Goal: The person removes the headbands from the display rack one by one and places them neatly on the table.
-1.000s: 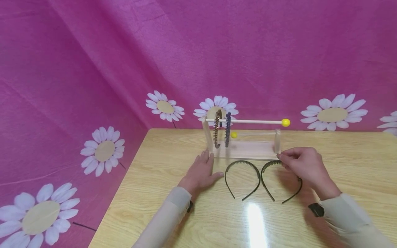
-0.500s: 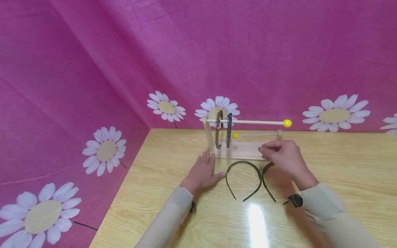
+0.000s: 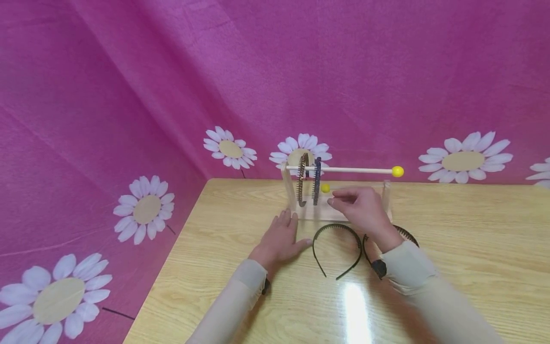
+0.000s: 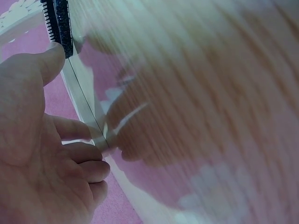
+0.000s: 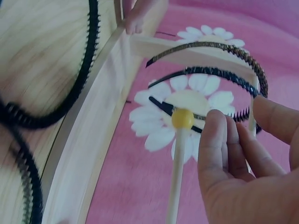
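Two hairbands (image 3: 316,184) I see hanging left on the upper rod (image 3: 358,170), which is bare toward the right. The right hand (image 3: 363,210), thumb and fingers apart, is near them; the left hand (image 3: 278,242), fingers straight, touches the stand (image 3: 289,188) at its near left corner.

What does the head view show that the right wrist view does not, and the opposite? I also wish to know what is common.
Only the head view shows the yellow ball ending the wooden rack's upper rod, and the right sleeve.

Only the right wrist view shows the palm side of the right hand.

Both share the rack, its lower yellow ball, the hanging brown headband and dark headband, two black headbands on the table, part of the left hand, and the flowered pink cloth.
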{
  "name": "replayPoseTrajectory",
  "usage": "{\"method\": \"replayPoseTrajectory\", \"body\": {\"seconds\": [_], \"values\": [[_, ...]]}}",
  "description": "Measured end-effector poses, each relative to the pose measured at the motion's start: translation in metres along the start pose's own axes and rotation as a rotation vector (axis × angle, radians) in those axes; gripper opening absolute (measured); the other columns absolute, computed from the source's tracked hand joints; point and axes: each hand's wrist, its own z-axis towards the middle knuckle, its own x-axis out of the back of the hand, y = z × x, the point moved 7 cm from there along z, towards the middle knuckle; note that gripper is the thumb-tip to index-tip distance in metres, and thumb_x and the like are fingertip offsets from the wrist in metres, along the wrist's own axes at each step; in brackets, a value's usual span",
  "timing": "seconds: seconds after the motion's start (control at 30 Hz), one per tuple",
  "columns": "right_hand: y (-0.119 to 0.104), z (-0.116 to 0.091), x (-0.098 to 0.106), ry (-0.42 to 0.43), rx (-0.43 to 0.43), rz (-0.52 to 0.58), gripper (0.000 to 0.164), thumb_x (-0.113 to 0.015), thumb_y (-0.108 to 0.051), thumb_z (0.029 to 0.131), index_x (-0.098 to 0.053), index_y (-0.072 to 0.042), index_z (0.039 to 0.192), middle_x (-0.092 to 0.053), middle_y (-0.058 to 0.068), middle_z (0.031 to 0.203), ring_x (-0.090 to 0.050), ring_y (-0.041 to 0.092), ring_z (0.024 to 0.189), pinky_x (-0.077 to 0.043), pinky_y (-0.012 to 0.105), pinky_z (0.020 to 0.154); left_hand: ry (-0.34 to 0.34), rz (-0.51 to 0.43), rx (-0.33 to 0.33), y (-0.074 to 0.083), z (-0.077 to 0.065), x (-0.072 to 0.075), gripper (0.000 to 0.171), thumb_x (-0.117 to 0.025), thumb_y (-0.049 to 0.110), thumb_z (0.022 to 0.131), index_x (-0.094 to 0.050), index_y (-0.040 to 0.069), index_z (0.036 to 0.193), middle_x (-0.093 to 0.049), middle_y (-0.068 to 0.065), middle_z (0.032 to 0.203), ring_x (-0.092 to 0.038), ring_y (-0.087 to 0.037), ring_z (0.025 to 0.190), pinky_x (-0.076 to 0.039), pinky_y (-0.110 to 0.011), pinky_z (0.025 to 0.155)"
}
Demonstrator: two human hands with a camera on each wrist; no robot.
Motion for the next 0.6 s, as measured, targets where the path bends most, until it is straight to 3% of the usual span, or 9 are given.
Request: {"method": "replayPoseTrajectory", "body": {"seconds": [0.23, 0.6], "values": [[-0.011, 0.012, -0.015, 0.035, 0.040, -0.009, 0.030, -0.078, -0.021, 0.090, -0.076, 0.002, 0.110, -0.075, 0.014, 0.101, -0.072, 0.028, 0.091, -0.059, 0.043, 0.080, 0.017, -0.003, -0.008, 0.003, 0.000, 0.001, 0.093, -0.048, 0.065, 0.097, -0.028, -0.004, 0.156, -0.018, -0.029, 0.161, -0.019, -0.038, 0.149, -0.015, -0.045, 0.123], [-0.014, 0.016, -0.025, 0.067, 0.054, -0.001, 0.019, -0.079, -0.018, 0.088, -0.078, -0.003, 0.099, -0.075, 0.007, 0.087, -0.070, 0.022, 0.081, -0.056, 0.036, 0.071, -0.016, 0.013, 0.011, 0.001, 0.001, -0.002, 0.095, -0.046, 0.067, 0.097, -0.025, -0.002, 0.157, -0.015, -0.027, 0.163, -0.016, -0.036, 0.151, -0.012, -0.043, 0.123]]}}
